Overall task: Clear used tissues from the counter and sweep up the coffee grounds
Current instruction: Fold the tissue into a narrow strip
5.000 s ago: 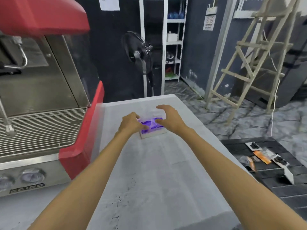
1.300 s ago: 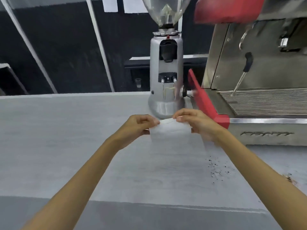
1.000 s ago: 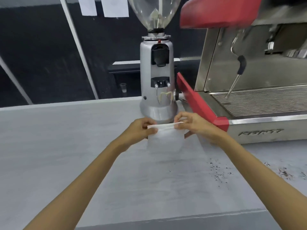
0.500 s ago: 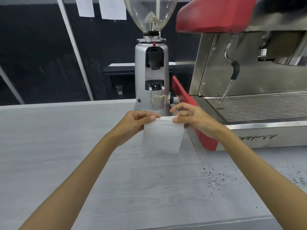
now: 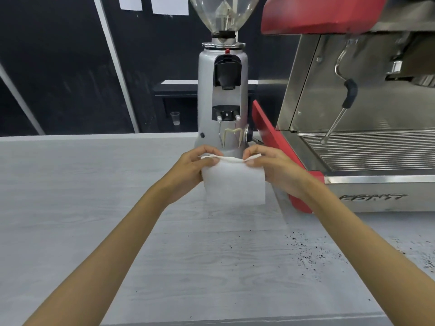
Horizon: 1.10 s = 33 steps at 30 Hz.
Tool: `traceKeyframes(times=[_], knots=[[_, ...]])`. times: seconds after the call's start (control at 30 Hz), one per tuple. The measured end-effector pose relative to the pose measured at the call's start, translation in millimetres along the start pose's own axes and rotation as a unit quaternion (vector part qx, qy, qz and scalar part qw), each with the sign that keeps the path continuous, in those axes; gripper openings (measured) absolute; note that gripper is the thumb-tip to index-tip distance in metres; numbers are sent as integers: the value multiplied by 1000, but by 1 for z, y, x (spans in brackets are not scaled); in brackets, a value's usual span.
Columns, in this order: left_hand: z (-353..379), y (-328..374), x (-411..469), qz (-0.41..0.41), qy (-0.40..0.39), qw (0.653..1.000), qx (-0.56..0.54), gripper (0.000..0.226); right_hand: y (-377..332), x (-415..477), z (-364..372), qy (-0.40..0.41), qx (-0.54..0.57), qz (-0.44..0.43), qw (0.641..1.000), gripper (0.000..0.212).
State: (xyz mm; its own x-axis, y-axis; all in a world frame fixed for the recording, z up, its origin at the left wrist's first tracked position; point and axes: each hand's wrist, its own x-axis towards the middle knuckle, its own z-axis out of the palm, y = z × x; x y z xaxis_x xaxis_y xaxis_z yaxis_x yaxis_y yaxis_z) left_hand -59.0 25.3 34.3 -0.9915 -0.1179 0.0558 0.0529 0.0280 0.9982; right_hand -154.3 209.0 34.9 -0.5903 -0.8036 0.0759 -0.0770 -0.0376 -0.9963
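Observation:
A white folded tissue [image 5: 234, 184] hangs above the grey counter [image 5: 94, 208], in front of the grinder's base. My left hand [image 5: 194, 171] pinches its upper left corner and my right hand [image 5: 274, 170] pinches its upper right corner. The top edge is stretched between the fingers and the sheet droops below them. Dark coffee grounds [image 5: 306, 252] lie scattered on the counter to the lower right, below my right forearm, and more specks [image 5: 421, 250] sit near the right edge.
A silver coffee grinder [image 5: 223, 97] with a clear hopper stands just behind the tissue. A red and steel espresso machine [image 5: 357, 137] fills the right side, its steam wand [image 5: 339, 109] hanging over the drip grate. The counter's front edge runs along the bottom.
Five seconds ago both hands were on a purple tissue pack on another counter. Since a second ago the tissue has unfolded and hangs lower between my hands, and the view has shifted slightly.

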Motion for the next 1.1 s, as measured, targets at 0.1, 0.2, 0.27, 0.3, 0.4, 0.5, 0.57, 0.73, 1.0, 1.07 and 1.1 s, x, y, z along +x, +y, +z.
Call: traceKeyframes(times=[0.1,0.2,0.27,0.3,0.4,0.5,0.57,0.73,1.0,1.07,1.1], knots=[[-2,1,-2,-8,-20,999,-40,17,1,-1,-4,-12,31,4,999,7],[-4,-1,-3,11,-12,999,28,14,7,0,-8,19,-34,-9,999,15],[-5,-4,-3,32,11,994,105,11,7,1,-9,31,-61,-6,998,16],[-5,-4,-2,36,22,990,132,14,6,1,-9,32,-67,-1,997,14],[-5,-4,0,37,42,983,173,17,6,1,-10,25,-88,26,995,11],[-5,-6,1,25,52,980,192,6,11,1,-8,29,-71,45,996,13],[-4,-9,0,11,48,984,171,6,15,2,-6,27,-42,57,997,15],[-3,-10,-4,11,25,999,41,14,14,1,-5,22,32,50,998,13],[-11,-6,-8,29,-3,998,62,17,16,4,-8,24,-31,29,999,15],[-12,-8,-8,40,21,993,110,19,19,6,-9,38,-64,40,996,15],[-12,-10,-6,37,31,990,129,23,21,7,-9,48,-84,48,994,13]])
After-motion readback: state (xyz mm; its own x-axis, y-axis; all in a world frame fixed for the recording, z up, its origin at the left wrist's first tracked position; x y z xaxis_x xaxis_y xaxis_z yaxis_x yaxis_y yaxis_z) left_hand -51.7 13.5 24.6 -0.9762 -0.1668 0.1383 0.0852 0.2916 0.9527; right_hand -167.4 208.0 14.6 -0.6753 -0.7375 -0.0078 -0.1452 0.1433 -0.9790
